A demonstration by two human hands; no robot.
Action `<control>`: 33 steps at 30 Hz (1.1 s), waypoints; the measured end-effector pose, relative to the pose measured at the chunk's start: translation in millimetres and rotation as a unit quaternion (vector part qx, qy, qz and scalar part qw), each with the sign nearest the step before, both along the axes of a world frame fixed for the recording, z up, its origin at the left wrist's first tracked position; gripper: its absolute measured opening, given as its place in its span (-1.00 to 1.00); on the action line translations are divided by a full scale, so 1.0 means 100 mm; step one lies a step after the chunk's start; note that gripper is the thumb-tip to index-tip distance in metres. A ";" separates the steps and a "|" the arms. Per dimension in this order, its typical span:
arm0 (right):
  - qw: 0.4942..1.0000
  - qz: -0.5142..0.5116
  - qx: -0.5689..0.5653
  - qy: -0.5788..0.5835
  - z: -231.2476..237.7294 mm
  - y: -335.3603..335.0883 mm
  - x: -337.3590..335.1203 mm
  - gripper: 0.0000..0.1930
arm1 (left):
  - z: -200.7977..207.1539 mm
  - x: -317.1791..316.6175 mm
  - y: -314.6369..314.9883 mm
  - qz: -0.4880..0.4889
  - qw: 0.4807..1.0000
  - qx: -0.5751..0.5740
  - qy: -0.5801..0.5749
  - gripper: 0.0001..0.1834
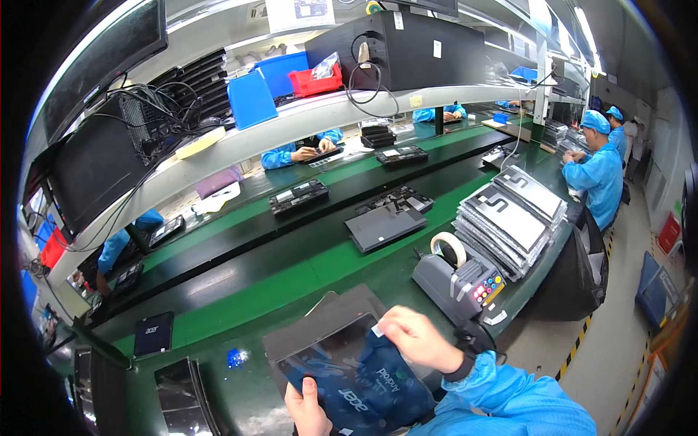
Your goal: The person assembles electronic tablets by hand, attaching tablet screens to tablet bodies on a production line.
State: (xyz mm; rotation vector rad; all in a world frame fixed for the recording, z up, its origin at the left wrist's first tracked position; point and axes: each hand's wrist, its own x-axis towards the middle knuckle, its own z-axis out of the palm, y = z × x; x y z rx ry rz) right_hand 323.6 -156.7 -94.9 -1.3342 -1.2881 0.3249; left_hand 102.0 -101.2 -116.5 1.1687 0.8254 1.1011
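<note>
A dark, glossy tablet (342, 370) with light printing across its screen is tilted in front of me. My left hand (308, 413) grips its lower left edge, thumb on the glass. At the upper right corner a small white tab (376, 330) shows, and the fingertips of my right hand (418, 338) are closed on it. Beneath and behind the tablet lies a dark grey sheet (291, 336) on the green bench (240, 309).
To the right stand a grey tape dispenser (454, 283) with coloured buttons and a stack of bubble-wrapped panels (509, 211). A dark flat panel (387, 227) lies ahead. On the left are another tablet (153, 334), blue bits (235, 358) and black panels (185, 396). Co-workers (598, 171) sit along the bench.
</note>
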 end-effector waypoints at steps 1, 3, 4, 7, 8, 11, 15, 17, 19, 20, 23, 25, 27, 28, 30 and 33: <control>0.999 -0.034 -0.024 0.029 0.05 -0.06 0.02 -0.76 | -0.05 -0.04 0.01 -0.002 0.999 -0.025 -0.023 -0.69; 0.979 -0.002 -0.086 0.186 -0.11 -0.15 0.15 -0.64 | -0.06 -0.06 0.05 0.002 0.998 -0.042 -0.048 -0.68; 0.943 0.039 -0.176 0.278 -0.16 -0.18 0.20 -0.59 | -0.06 -0.04 0.04 0.028 0.991 -0.082 -0.099 -0.71; 0.838 0.190 -0.287 0.423 -0.37 -0.27 -0.01 -0.49 | -0.11 -0.02 0.12 0.024 0.983 -0.114 -0.143 -0.80; 0.792 0.223 -0.313 0.475 -0.46 -0.25 -0.08 -0.48 | -0.13 -0.04 0.12 0.006 0.984 -0.111 -0.138 -0.85; 0.759 0.303 -0.067 0.572 0.03 -0.17 -0.05 -0.55 | -0.03 -0.08 0.12 0.061 0.985 -0.117 -0.114 -0.86; 0.667 0.288 0.248 0.641 0.05 -0.14 0.24 -0.62 | 0.06 -0.21 0.25 0.100 0.982 -0.126 -0.103 -0.84; 0.757 0.261 0.168 0.576 -0.02 -0.07 0.28 -0.64 | 0.04 -0.25 0.35 0.098 0.981 -0.119 -0.121 -0.82; 0.844 0.213 -0.047 0.490 0.02 0.03 0.15 -0.64 | 0.08 -0.25 0.39 0.112 0.977 -0.128 -0.127 -0.79; 0.835 0.252 -0.123 0.474 -0.05 0.11 0.03 -0.63 | 0.10 -0.23 0.39 0.115 0.973 -0.146 -0.136 -0.75; 0.785 0.336 -0.165 0.494 -0.01 0.37 -0.32 -0.57 | -0.05 -0.23 0.39 0.062 0.982 -0.113 -0.140 -0.65; 0.700 0.376 0.037 0.607 0.17 0.56 -0.21 -0.57 | 0.04 -0.17 0.33 0.055 0.982 -0.107 -0.146 -0.64; 0.628 0.388 0.226 0.636 0.51 0.55 0.08 -0.51 | 0.05 -0.19 0.32 0.059 0.981 -0.098 -0.159 -0.62; 0.618 0.358 0.285 0.639 0.53 0.54 0.24 -0.52 | -0.01 -0.22 0.35 0.052 0.983 -0.096 -0.145 -0.62; 0.629 0.329 0.295 0.639 0.50 0.43 0.35 -0.53 | 0.01 -0.25 0.41 0.054 0.986 -0.091 -0.129 -0.61; 0.747 0.257 0.204 0.578 0.19 0.17 0.35 -0.55 | 0.06 -0.24 0.67 0.049 0.986 -0.005 -0.160 -0.55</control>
